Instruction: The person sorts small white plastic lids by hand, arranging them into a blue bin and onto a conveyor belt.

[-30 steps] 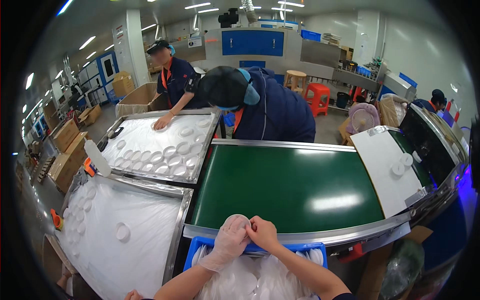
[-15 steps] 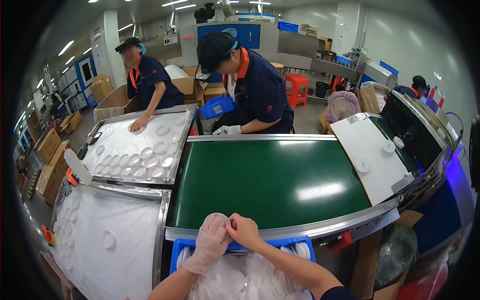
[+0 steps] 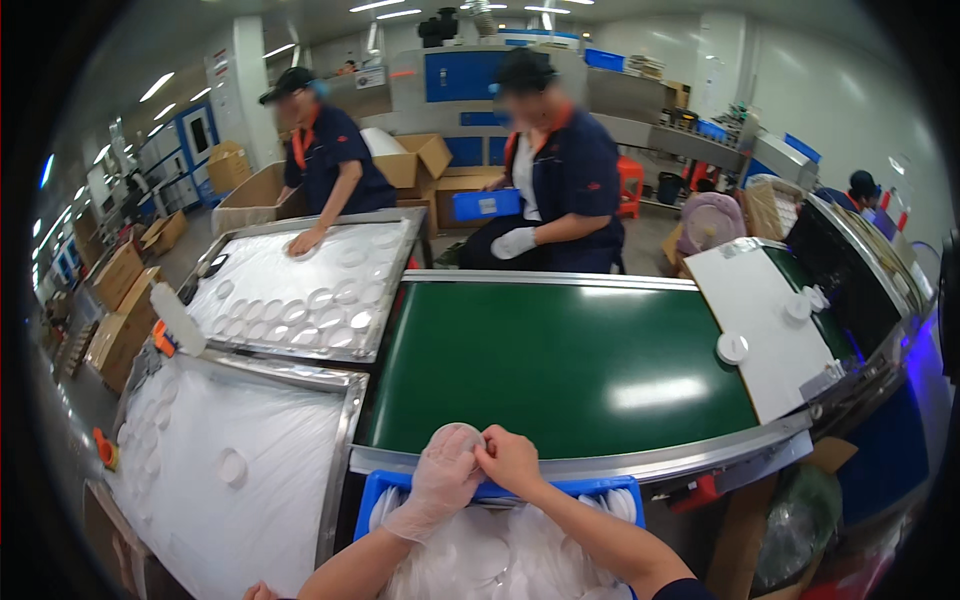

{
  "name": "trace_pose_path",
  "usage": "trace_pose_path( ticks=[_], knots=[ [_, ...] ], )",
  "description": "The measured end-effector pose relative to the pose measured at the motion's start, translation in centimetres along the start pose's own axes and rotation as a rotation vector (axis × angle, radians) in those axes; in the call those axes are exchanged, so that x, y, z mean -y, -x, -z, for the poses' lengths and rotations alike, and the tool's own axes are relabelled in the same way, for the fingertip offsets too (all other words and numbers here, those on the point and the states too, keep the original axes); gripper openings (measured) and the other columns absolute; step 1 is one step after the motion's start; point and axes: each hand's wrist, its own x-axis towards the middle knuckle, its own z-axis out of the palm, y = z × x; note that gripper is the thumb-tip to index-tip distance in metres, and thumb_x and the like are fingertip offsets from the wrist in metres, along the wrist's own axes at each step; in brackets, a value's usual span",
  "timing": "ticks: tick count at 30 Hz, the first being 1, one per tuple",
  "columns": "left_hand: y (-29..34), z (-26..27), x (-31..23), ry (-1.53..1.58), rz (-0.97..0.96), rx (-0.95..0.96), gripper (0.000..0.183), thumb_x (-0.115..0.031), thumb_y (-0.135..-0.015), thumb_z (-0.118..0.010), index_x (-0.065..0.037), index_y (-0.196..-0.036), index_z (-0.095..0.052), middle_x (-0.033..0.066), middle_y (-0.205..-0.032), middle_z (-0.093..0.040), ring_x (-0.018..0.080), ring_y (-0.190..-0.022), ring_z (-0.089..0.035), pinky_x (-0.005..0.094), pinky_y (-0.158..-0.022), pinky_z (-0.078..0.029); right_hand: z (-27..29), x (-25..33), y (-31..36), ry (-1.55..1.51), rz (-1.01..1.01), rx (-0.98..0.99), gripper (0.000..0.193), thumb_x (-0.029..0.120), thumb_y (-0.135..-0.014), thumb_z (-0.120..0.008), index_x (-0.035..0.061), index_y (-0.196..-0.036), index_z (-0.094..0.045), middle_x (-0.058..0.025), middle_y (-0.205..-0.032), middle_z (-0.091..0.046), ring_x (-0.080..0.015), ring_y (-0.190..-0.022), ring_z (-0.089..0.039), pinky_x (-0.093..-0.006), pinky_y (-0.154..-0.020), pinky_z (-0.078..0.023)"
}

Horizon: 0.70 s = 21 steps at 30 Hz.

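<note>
Both hands meet at the near metal edge of the wide green conveyor belt (image 3: 560,360), whose flat top lies open ahead. The left hand (image 3: 440,490), in a thin clear plastic glove, and the bare right hand (image 3: 512,462) pinch a small round translucent white disc (image 3: 458,434) between their fingers, closed on its rim, above the blue plastic crate (image 3: 500,492). The crate seems filled with more discs in clear film, though that is blurred.
</note>
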Motion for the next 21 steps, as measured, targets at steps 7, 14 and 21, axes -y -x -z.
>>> trace_pose_path(
  ticks=[7, 14, 21],
  knots=[
    [0.82, -0.17, 0.52, -0.026, 0.014, -0.034, 0.027, -0.010, -0.063, -0.065, -0.001, -0.087, -0.054, 0.0157, -0.106, -0.049, 0.0364, -0.105, -0.046, 0.0443, -0.087, -0.039, -0.49, 0.03, 0.02, -0.005, 0.010, 0.036, 0.014, 0.019, -0.072, -0.061, 0.0071, -0.077, -0.058, -0.0061, -0.056, -0.057, -0.0226, -0.051, -0.056, -0.0331, -0.049, -0.043],
    [0.23, -0.15, 0.58, 0.056, 0.019, -0.079, 0.025, -0.008, -0.061, -0.062, 0.000, -0.083, -0.053, 0.0136, -0.098, -0.050, 0.0318, -0.096, -0.048, 0.0403, -0.087, -0.039, -0.19, 0.07, -0.28, 0.015, 0.032, 0.049, 0.013, 0.017, -0.071, -0.063, 0.0049, -0.074, -0.057, -0.0080, -0.054, -0.055, -0.0216, -0.048, -0.054, -0.0321, -0.048, -0.042],
    [0.48, 0.04, 0.63, 0.121, 0.032, -0.128, 0.022, -0.006, -0.062, -0.060, 0.000, -0.081, -0.052, 0.0132, -0.093, -0.049, 0.0313, -0.094, -0.048, 0.0392, -0.084, -0.040, -0.67, -0.52, -0.44, 0.008, -0.002, 0.031, 0.011, 0.013, -0.070, -0.063, 0.0045, -0.073, -0.057, -0.0071, -0.052, -0.053, -0.0187, -0.045, -0.052, -0.0309, -0.046, -0.040]
  ],
)
